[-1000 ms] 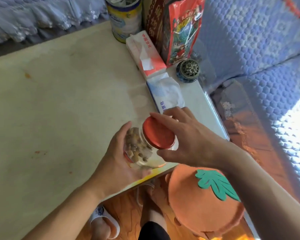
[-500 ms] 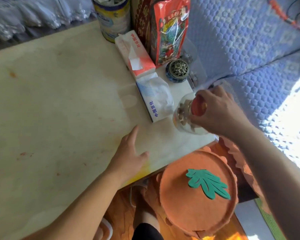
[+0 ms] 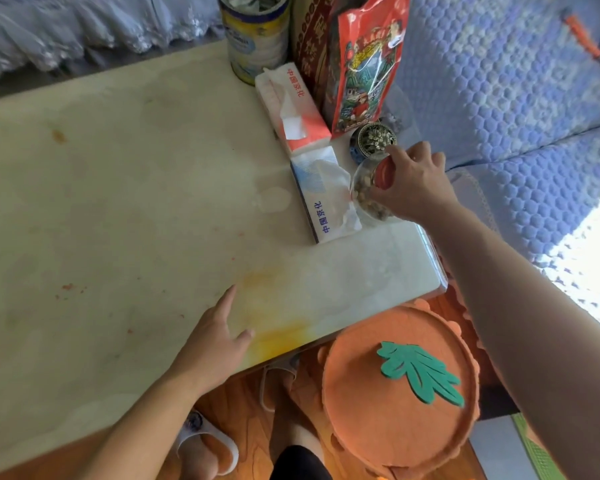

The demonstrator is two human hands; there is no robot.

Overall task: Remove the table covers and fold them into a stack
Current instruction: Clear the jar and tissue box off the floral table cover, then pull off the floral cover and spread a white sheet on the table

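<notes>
Nearby, two tissue packs (image 3: 293, 109) — right hand (image 3: 414, 183) grips one jar (image 3: 369, 188).

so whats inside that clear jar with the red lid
The jar holds small brownish pieces, maybe nuts or dried snacks. The right hand grips its red lid and covers the far side, so the fill level is hidden.

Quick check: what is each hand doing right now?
Left hand: open, resting flat on the table cover.
Right hand: grip closed round the red-lidded jar.
</notes>
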